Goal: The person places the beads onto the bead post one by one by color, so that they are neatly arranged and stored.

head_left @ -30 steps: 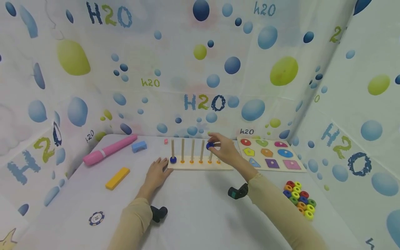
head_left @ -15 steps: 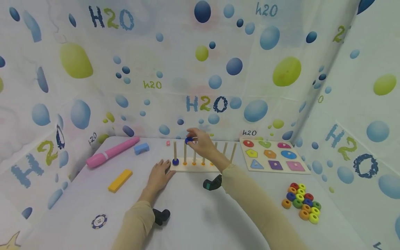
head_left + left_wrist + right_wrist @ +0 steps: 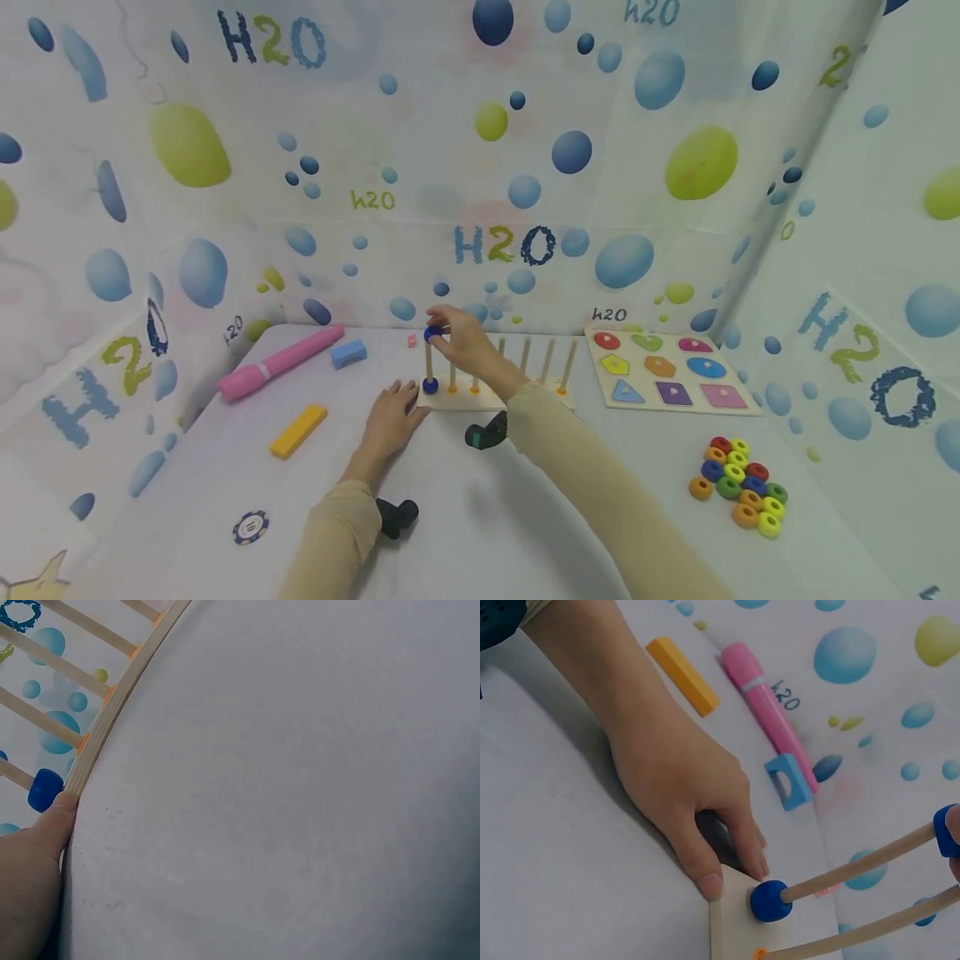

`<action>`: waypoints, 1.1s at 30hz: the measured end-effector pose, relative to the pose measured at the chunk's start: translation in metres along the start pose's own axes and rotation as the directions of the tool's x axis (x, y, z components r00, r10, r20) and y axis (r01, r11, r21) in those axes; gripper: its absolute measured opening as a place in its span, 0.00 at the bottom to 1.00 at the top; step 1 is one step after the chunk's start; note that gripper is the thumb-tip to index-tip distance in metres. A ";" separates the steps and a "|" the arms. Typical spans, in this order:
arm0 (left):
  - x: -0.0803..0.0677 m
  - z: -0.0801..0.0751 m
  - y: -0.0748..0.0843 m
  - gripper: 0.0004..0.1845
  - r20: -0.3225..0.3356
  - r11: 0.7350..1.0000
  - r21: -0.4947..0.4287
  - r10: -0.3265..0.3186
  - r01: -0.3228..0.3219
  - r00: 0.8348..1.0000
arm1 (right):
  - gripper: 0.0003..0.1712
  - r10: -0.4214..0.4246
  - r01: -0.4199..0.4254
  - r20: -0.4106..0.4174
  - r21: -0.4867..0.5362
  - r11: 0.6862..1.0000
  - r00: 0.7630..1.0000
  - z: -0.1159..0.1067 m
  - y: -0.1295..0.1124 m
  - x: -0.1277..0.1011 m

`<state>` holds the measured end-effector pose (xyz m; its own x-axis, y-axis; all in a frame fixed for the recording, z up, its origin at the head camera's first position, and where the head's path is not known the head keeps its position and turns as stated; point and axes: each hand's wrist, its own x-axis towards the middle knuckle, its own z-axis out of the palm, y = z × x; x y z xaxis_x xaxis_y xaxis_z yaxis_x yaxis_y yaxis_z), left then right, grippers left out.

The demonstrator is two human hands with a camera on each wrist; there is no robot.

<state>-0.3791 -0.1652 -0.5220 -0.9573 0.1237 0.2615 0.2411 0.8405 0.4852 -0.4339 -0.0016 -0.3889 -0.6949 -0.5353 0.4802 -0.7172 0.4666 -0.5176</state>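
At the far middle of the white table (image 3: 480, 517): one pale wooden peg board with a row of upright dowels (image 3: 495, 398), its middle hidden behind the right forearm.

Right hand (image 3: 465, 342): fingertips pinch a dark blue ring bead (image 3: 432, 333) at the top of the leftmost dowel; in the right wrist view only a sliver of this bead shows at the frame edge (image 3: 946, 829), and whether it is threaded on cannot be told.

Second dark blue ring bead (image 3: 430, 385): seated at the foot of the same dowel, touching the board.

Left hand (image 3: 393, 419): rests flat on the table, relaxed fingers together, thumb tip against the board's left end (image 3: 709, 885); the left wrist view shows only the thumb.

Left of the board: long pink marker (image 3: 281, 361), light blue arch block (image 3: 348, 352), flat yellow bar (image 3: 298, 431), striped poker chip (image 3: 250, 527).

Right of the board: wooden shape puzzle with coloured pieces (image 3: 663, 371); cluster of mixed-colour ring beads (image 3: 738, 482), well apart.
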 end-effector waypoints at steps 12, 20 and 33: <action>-0.002 -0.002 0.005 0.30 -0.003 1.000 -0.002 0.003 -0.003 1.000 | 0.24 0.032 -0.031 0.023 -0.041 0.999 0.999 0.004 -0.004 0.004; -0.001 0.000 0.000 0.30 -0.045 0.999 0.016 0.030 -0.029 0.999 | 0.22 -0.013 0.011 -0.034 -0.034 0.999 0.999 -0.002 -0.004 0.001; 0.000 0.000 0.001 0.29 -0.064 0.998 0.007 0.065 -0.065 0.996 | 0.14 -0.037 0.027 -0.138 -0.073 0.997 0.990 -0.037 0.017 -0.021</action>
<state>-0.3788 -0.1642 -0.5217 -0.9274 0.1441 0.3452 0.3014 0.8344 0.4615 -0.4332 0.0438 -0.3819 -0.6684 -0.4503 0.5920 -0.7379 0.5016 -0.4516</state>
